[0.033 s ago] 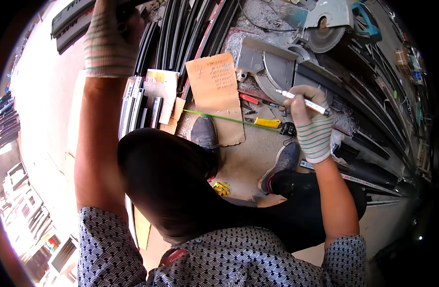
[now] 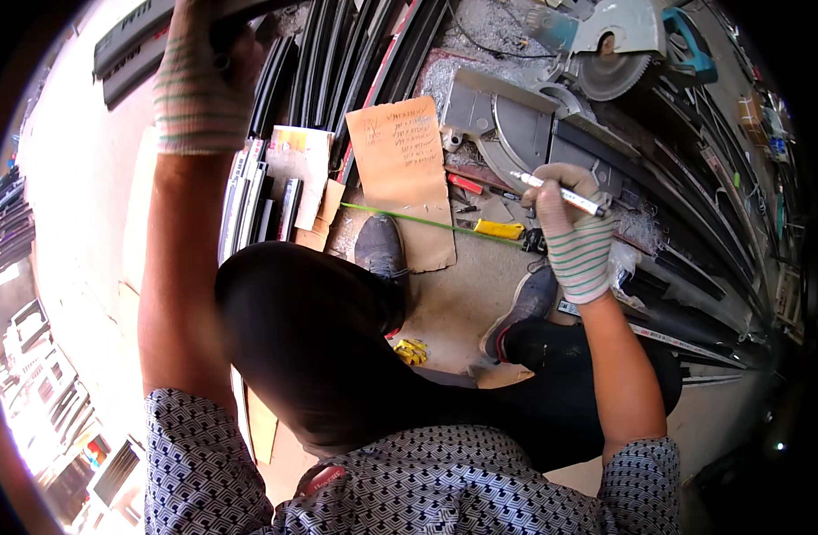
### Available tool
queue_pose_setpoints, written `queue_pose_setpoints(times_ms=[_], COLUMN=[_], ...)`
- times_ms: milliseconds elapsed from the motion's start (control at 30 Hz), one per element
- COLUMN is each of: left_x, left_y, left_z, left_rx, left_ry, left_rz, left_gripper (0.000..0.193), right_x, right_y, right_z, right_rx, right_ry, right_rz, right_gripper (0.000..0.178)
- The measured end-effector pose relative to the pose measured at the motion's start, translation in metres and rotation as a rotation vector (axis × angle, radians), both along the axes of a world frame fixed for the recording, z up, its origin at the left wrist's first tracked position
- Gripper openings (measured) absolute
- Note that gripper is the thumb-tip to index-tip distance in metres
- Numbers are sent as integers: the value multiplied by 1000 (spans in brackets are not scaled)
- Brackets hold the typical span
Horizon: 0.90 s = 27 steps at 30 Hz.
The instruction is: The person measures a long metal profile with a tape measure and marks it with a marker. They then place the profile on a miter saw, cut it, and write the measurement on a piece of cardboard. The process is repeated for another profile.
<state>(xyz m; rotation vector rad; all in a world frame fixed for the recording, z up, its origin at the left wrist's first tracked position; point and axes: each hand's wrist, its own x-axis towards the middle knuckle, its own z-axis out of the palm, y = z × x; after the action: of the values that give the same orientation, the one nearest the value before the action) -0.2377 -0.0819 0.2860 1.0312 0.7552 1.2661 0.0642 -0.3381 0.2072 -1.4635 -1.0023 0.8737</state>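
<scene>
Head view, looking down on a crouched person in a patterned shirt and dark trousers. The right hand (image 2: 577,234), in a striped knit glove, is closed around a white marker pen (image 2: 559,193), held nearly level with its tip pointing left, above the grey base of a chop saw (image 2: 516,125). The left hand (image 2: 199,85), gloved alike, reaches up and forward to the ends of long dark metal profiles (image 2: 338,53); its fingers curl over one end, though the upper rim of the view cuts off the grip, so how firmly it holds cannot be told. Between the hands a sheet of brown cardboard with handwritten notes (image 2: 407,169) lies on the floor. A green tape blade (image 2: 409,218) runs across its lower part to a yellow tape measure (image 2: 500,229), just left of the right hand. A dark shoe (image 2: 380,248) rests on the cardboard's lower edge.
</scene>
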Motion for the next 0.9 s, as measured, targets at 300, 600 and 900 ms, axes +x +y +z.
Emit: queue_pose_setpoints(times_ms=[300,600,900], left_x=[-68,-90,-116], left_y=[-58,-56,-52], left_z=[-136,-200,-227], left_rx=[-423,-574,-640], left_ry=[37,3,-121], left_rz=[399,479,559], left_gripper=[34,29,22], right_x=[-54,-76,-68], right_y=[61,151,174], right_z=[-137,-226,-246], right_rx=[-99,-98,-98], right_ry=[100,-13,-41], right_rz=[15,63,133], right_gripper=[13,11,15])
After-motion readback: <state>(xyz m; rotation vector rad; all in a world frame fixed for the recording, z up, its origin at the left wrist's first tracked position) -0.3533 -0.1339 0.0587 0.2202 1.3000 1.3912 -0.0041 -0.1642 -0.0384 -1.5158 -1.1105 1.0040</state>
